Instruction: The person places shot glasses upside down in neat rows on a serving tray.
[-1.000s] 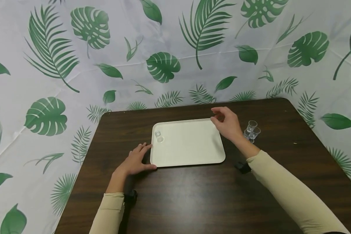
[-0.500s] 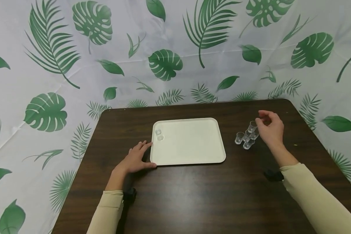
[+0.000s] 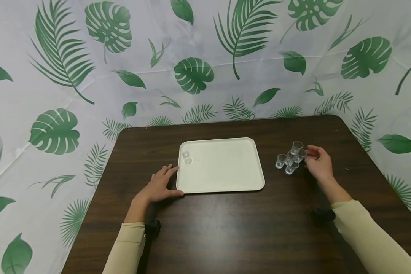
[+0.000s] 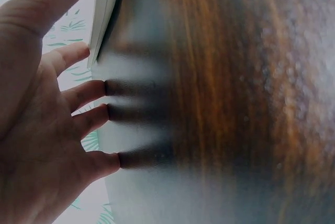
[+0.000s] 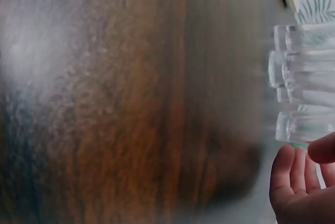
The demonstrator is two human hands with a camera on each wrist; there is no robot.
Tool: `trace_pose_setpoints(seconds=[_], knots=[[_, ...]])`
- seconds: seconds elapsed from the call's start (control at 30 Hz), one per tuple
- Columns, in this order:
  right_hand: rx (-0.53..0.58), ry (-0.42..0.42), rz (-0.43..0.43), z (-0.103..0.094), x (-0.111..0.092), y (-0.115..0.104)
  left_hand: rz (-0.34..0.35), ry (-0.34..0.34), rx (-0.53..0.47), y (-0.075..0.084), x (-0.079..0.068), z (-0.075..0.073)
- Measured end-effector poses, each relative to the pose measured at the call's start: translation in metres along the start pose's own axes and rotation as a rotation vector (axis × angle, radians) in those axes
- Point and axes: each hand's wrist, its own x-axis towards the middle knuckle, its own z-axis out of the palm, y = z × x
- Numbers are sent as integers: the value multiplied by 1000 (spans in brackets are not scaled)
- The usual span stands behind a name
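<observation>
Head: glasses point(image 3: 292, 167) crowd right of the tray point(image 3: 222, 165); my right hand point(image 3: 319, 163), just past them, could topple neighbours if I close wide. One glass point(image 3: 186, 154) sits far left on the tray.

Left wrist: left hand point(image 4: 47, 114) spread at the tray's left edge; a shove might tip that glass.

Right wrist: thumb and fingers parted; contact I can't tell.

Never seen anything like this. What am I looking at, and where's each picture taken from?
No machine here, just a person's two bare hands. The wide picture comes from a camera worn on the head, the close ones from a left wrist camera and a right wrist camera. On the dark wood-grain table lies a white tray bearing one clear shot glass; a cluster of similar shot glasses stands to its right. The left hand touches the tray's left edge. The right hand is beside the cluster, its grip seemingly holding nothing.
</observation>
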Motion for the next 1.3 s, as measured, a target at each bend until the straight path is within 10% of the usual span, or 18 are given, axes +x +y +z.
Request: trace_pose_setpoints(seconds=[0.47, 1.3], knots=[[-84, -129, -58, 4, 4, 15, 0, 8, 5, 0, 0, 1], [-278, -95, -99, 7, 0, 19, -5, -4, 7, -3, 1, 3]])
